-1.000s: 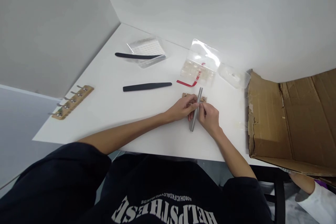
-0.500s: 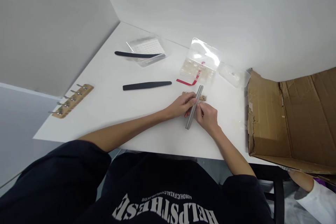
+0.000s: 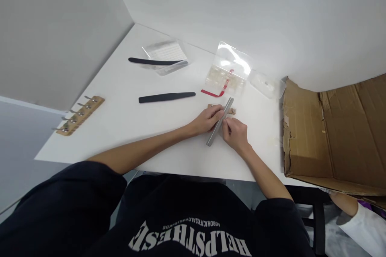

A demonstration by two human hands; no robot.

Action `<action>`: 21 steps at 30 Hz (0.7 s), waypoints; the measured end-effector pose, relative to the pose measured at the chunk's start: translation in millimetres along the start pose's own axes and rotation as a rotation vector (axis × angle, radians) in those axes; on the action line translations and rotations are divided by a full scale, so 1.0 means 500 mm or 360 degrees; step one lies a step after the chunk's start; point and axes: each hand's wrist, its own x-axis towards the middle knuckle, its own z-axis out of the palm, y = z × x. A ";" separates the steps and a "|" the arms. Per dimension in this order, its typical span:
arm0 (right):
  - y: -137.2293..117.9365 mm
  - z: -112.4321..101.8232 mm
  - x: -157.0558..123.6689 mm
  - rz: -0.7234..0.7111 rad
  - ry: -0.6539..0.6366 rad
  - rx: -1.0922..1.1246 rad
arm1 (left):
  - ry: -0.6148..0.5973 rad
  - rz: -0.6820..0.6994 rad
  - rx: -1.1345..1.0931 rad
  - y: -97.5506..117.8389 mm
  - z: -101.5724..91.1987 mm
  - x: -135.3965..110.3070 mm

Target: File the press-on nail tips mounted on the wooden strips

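Note:
Near the table's front, my left hand [image 3: 208,119] is closed round a small wooden strip [image 3: 232,111], whose right end shows beyond the fingers. A grey nail file [image 3: 214,133] slants between my hands, its narrow edge facing up. My right hand [image 3: 235,131] pinches the file near its middle, fingers curled. The left fingertips are close against the file; what lies between them is hidden. Just beyond is a clear lidded box [image 3: 233,61] of pale pieces, probably nail tips, with a red strip [image 3: 215,94] lying partly across it.
A black nail file [image 3: 167,97] lies to the left; another [image 3: 150,62] rests on a clear packet [image 3: 169,54]. A wooden rack with metal clips [image 3: 80,116] is at far left. A clear plastic case [image 3: 263,84] and an open cardboard box [image 3: 304,136] stand right. Another person's sleeve [image 3: 366,225] shows lower right.
The grey file's lower end has swung left, so it slants more. My right hand has shifted slightly left with it. The whole view has drifted a little.

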 end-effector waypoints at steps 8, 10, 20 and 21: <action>-0.010 0.002 -0.003 0.0004 0.0012 -0.0063 | 0.0101 -0.0041 0.0092 0.011 0.009 0.000; -0.016 0.002 -0.004 -0.0062 -0.0037 -0.0056 | 0.0118 -0.0046 0.0072 0.006 0.010 -0.002; -0.039 0.001 -0.011 -0.0216 0.0012 -0.0122 | 0.0149 -0.0049 -0.0009 0.009 0.009 0.001; -0.041 0.001 -0.012 -0.0219 0.0015 -0.0116 | 0.0157 -0.0043 -0.0006 0.013 0.008 0.001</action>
